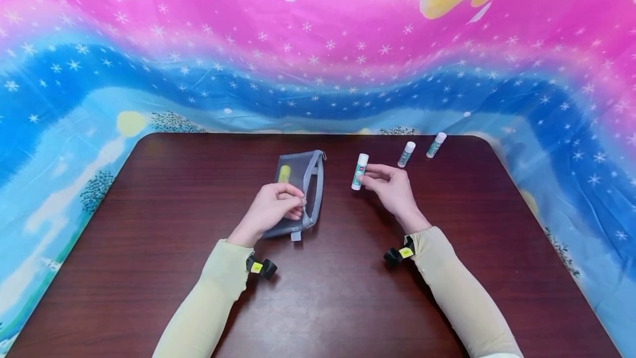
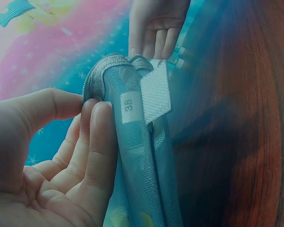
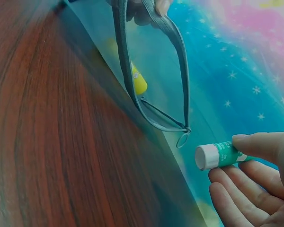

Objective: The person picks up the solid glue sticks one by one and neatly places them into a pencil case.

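A grey mesh zipper pouch (image 1: 294,158) lies on the table with its zipped mouth spread apart, facing right. My left hand (image 1: 273,207) pinches the upper edge of that mouth between thumb and fingers; the left wrist view shows the zipper tape (image 2: 95,78) in this pinch. Inside the pouch, a yellow tube (image 1: 284,174) shows through the mesh. To the right of the opening, my right hand (image 1: 392,188) holds a white and green glue stick (image 1: 360,172) between thumb and fingers. In the right wrist view, the white end of the glue stick (image 3: 207,157) points toward the pouch side.
Two more glue sticks, one nearer (image 1: 406,154) and one farther (image 1: 436,145), stand at the back right of the dark wooden table (image 1: 318,303). A colourful cloth (image 1: 318,87) hangs behind and around the table's edges.
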Demonstrator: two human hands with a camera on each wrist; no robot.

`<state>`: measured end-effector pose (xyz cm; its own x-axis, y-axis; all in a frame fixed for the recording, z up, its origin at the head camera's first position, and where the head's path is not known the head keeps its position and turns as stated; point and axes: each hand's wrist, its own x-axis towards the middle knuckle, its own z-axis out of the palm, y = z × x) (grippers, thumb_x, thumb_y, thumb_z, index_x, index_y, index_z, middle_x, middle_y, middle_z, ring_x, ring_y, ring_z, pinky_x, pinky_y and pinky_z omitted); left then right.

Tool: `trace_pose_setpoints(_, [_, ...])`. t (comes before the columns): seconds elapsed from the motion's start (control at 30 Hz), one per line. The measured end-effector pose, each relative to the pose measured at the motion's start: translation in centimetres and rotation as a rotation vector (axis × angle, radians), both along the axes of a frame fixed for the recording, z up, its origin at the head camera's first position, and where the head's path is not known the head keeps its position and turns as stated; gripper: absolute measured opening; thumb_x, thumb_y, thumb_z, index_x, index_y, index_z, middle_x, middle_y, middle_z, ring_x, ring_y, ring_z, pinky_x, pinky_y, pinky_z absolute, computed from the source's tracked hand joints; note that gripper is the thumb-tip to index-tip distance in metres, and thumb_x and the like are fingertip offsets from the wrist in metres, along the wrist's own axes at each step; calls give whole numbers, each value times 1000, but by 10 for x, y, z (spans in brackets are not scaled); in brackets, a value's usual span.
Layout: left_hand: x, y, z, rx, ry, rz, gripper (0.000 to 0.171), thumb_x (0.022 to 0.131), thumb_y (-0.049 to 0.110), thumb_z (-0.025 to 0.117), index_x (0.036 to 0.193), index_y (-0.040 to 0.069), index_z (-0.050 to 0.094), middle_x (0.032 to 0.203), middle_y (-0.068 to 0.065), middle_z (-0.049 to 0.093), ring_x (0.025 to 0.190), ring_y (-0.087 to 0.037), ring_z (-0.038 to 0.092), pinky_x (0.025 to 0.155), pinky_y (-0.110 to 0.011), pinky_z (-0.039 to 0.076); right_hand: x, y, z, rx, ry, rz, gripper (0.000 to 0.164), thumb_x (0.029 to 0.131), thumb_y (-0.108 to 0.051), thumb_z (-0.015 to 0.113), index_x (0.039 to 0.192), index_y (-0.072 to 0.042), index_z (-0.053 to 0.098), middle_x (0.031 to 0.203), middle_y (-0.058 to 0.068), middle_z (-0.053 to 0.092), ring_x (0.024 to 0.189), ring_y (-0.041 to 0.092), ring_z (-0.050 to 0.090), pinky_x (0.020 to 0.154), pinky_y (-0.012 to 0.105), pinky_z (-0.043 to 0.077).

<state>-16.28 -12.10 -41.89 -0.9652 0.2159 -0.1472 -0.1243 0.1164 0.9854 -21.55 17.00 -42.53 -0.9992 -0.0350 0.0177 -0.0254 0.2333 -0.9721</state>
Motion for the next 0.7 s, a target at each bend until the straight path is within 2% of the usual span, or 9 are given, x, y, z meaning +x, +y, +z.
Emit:
trace_pose_setpoints(0.27, [0,0,0,0,6,-2,13,94,5,70,102,-4,68,88,-16,73,72,-25,70,71,-35,62,1,-8,0,-8,-16,33,44,88,-14,81,127,2,69,111,23,71,88,13,73,83,31,60])
trace_pose_setpoints(0.7, [0,1,1,32,13,-8,14,93,4,70,101,-7,69,88,-19,73,70,-20,69,70,-34,62,4,-20,0,1,-10,73,40,90,-11,79,126,0,69,107,18,73,91,20,73,84,39,60])
